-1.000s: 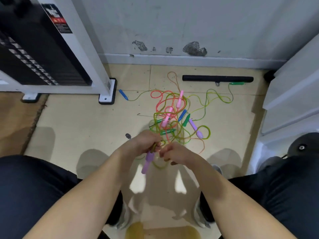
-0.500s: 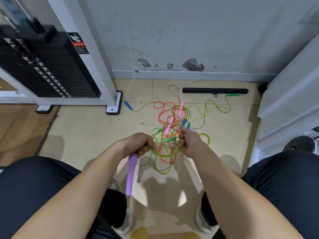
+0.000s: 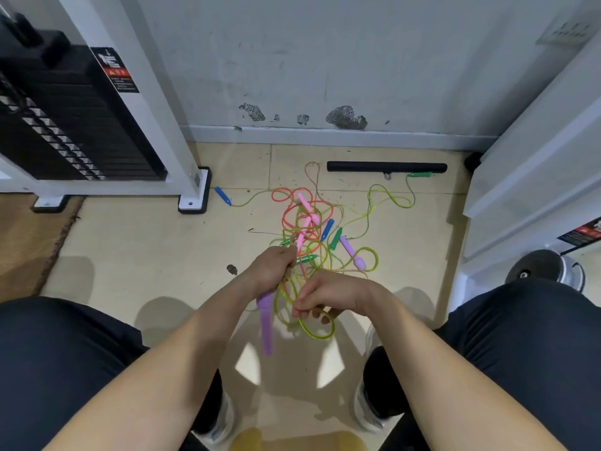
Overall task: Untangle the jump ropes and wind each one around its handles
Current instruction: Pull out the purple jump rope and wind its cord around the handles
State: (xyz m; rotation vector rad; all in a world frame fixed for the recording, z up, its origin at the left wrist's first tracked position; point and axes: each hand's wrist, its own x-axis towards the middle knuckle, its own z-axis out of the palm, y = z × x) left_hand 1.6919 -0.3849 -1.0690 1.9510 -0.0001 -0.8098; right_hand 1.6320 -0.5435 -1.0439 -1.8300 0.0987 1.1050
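Observation:
A tangle of thin jump ropes [image 3: 309, 229] in red, green and yellow lies on the tiled floor ahead, with pink, blue, green and purple handles mixed in. My left hand [image 3: 271, 268] grips the top of a purple handle [image 3: 266, 320], which hangs down from it. My right hand [image 3: 328, 296] pinches a yellow-green rope [image 3: 317, 333] that loops below its fingers and runs up to the left hand. A second purple handle [image 3: 353, 255] lies on the floor at the right of the tangle. A lone blue handle [image 3: 223, 195] and a green handle [image 3: 419, 174] lie at the rope ends.
A black bar [image 3: 387, 166] lies on the floor by the wall. A white weight-machine frame with a black foot [image 3: 194, 193] stands at the left. White machine parts [image 3: 533, 177] stand at the right, with a round weight [image 3: 546, 268]. My knees flank the floor space.
My right hand came back down and toward me, bringing a loop of yellow-green rope close to the left hand. The purple handle still hangs from the left hand.

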